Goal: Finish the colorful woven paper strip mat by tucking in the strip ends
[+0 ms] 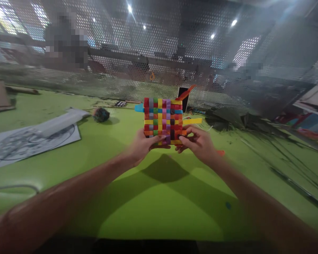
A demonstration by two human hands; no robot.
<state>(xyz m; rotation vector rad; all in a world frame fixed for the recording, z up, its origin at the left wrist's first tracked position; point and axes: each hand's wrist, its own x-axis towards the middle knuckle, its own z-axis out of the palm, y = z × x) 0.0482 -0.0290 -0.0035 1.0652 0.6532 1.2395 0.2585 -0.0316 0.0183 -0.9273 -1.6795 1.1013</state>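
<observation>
A square woven piece of colourful strips point(163, 118) is held upright above the table in front of me. Loose strip ends stick out from it: blue on the left, yellow point(193, 121) on the right and red-orange point(186, 93) at the top right. My left hand point(144, 144) grips its lower left corner, thumb on the front and fingers behind. At the lower right corner, my right hand point(197, 141) pinches the weave beside an orange strip end. An orange tip point(221, 152) shows just past my right wrist.
The green table point(148, 208) carries a printed sheet point(37, 141) with a white roll on it, and a dark fuzzy ball point(101, 114) at left. Dark dried leaves point(228, 118) and long stalks lie at right. A perforated metal screen point(159, 53) stands behind, with a dark tablet-like object before it.
</observation>
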